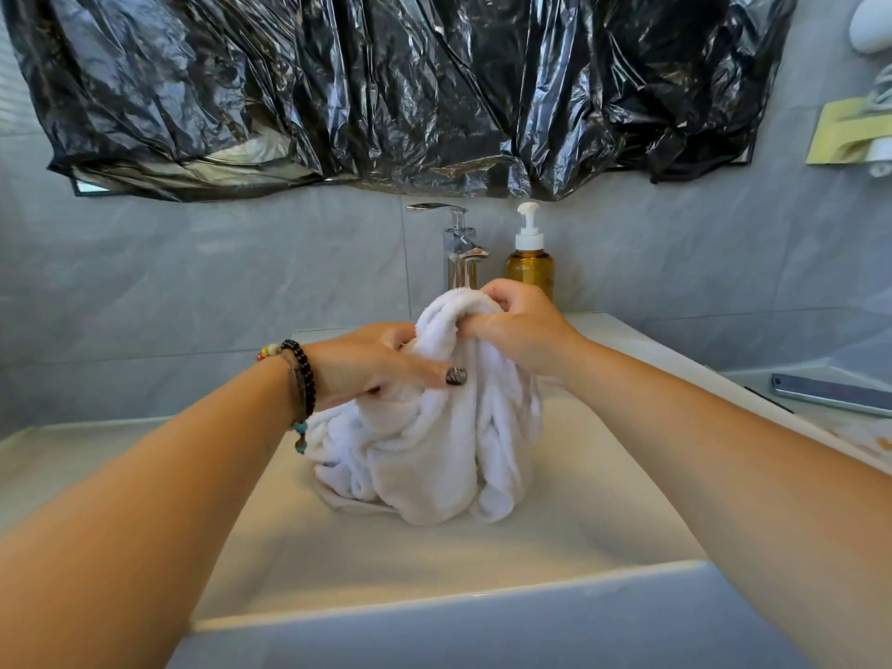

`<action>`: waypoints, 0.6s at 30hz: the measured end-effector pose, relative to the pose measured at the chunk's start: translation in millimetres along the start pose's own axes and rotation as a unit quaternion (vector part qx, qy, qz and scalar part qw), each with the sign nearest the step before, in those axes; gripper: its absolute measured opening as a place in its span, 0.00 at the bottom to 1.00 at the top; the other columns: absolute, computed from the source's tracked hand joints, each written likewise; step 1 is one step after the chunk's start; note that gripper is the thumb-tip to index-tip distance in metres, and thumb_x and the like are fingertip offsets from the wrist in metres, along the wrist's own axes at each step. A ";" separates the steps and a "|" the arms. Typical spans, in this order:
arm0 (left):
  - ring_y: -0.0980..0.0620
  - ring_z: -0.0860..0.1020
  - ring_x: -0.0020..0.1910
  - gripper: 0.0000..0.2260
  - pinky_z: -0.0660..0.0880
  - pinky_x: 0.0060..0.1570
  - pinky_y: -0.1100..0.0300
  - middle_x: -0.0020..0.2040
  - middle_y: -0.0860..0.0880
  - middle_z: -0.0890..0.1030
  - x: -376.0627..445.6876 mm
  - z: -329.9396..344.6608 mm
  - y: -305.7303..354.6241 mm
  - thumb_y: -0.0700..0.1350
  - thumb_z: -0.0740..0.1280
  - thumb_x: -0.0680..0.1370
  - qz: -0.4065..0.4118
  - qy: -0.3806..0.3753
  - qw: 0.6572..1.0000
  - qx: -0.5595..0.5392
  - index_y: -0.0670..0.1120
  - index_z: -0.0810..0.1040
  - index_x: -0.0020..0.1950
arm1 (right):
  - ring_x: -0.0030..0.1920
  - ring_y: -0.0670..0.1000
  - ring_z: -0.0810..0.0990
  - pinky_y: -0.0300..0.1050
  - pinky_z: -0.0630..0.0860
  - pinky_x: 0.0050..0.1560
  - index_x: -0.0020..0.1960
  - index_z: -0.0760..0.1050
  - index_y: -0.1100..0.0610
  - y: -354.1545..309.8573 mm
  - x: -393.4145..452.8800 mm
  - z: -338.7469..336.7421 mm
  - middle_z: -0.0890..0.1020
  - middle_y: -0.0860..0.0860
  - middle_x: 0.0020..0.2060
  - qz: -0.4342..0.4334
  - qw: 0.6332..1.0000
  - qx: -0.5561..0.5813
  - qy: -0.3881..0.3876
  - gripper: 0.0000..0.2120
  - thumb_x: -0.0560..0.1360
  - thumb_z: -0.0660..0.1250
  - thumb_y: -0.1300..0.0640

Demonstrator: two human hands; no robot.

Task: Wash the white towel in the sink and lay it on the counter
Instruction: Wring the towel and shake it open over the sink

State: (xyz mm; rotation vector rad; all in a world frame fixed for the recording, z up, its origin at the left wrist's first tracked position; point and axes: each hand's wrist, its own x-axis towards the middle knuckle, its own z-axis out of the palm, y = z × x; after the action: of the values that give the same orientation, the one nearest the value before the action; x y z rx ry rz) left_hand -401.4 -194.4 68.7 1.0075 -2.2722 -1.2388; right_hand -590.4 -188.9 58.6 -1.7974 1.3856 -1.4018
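Hands gripping bunched white towel [434,441] over sink [482,562], left hand [371,364] low, right hand [516,325] at top

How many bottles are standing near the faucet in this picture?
1. The amber pump bottle stands right of the faucet, at the wall, behind the right hand. Others may be hidden behind the hands and towel.

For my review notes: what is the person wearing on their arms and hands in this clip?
Both forearms are bare, with no sleeves in view. The left hand has a dark, glossy polished thumbnail, and its wrist carries beaded bracelets: one strand of round black beads, another with yellow, red and turquoise beads. The right hand shows no rings, watch or bracelet in this view.
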 end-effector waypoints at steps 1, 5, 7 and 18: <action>0.58 0.82 0.44 0.15 0.77 0.46 0.64 0.42 0.57 0.84 4.5 3.9 -0.7 0.51 0.80 0.65 -0.002 0.036 0.996 0.083 0.51 0.81 0.47 | 0.39 0.48 0.75 0.45 0.72 0.42 0.42 0.76 0.55 4.1 1.6 0.7 0.77 0.48 0.37 0.013 1.000 -0.018 -0.013 0.11 0.66 0.75 0.53; 0.58 0.74 0.32 0.10 0.72 0.37 0.66 0.32 0.54 0.78 17.5 2.2 -7.9 0.44 0.80 0.66 0.024 0.206 0.969 0.136 0.48 0.79 0.36 | 0.44 0.47 0.77 0.43 0.73 0.46 0.50 0.79 0.60 12.3 1.0 -11.0 0.79 0.47 0.42 0.104 0.983 -0.108 -0.101 0.27 0.62 0.77 0.41; 0.61 0.76 0.31 0.08 0.73 0.35 0.70 0.34 0.52 0.80 13.7 -8.4 -11.2 0.37 0.76 0.70 0.050 0.264 0.961 0.068 0.48 0.80 0.39 | 0.51 0.51 0.82 0.48 0.78 0.56 0.58 0.78 0.55 12.3 -3.6 -19.5 0.84 0.49 0.50 0.183 0.952 -0.146 -0.196 0.34 0.58 0.79 0.39; 0.44 0.80 0.41 0.08 0.78 0.44 0.53 0.41 0.45 0.83 4.3 -29.7 -21.0 0.45 0.75 0.68 -0.014 0.344 0.936 0.069 0.44 0.82 0.43 | 0.43 0.52 0.77 0.45 0.74 0.44 0.51 0.79 0.61 17.3 -2.8 -9.1 0.83 0.59 0.46 0.089 0.990 -0.050 -0.098 0.05 0.76 0.67 0.62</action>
State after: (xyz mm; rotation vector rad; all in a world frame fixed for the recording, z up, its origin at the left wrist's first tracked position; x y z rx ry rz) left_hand -377.7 -222.3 67.3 1.2776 -1.7989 -0.5893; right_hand -605.8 -191.1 46.5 -1.7705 1.4923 -1.0530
